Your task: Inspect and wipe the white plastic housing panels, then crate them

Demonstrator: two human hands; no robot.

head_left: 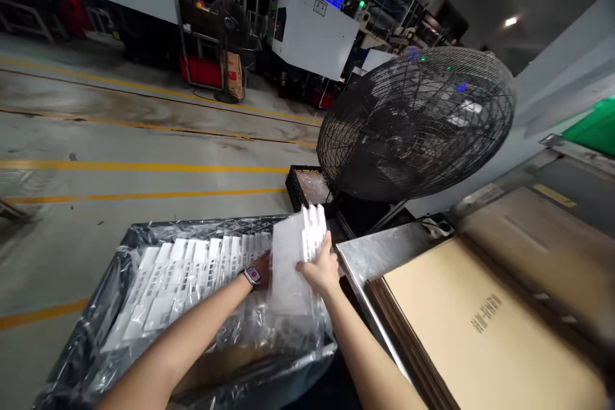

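Note:
Several flat white slotted panels (288,262), pressed together in a bundle, stand upright at the right end of a bin (103,291) lined with clear plastic. My right hand (321,267) grips the bundle's right side, its thumb across the near face. On the bundle's other side, my left hand (262,269) reaches in between it and a row of similar white panels (185,266). The panels hide the left fingers, and a watch (252,275) sits on that wrist. The panels in the row lean against one another along the bin.
A large black floor fan (413,128) stands ahead on the right. Flat cardboard sheets (480,314) lie stacked on a metal-edged table (384,256) to my right. A small black crate (307,186) is beyond the bin. White machines (312,32) line the far side of the marked floor.

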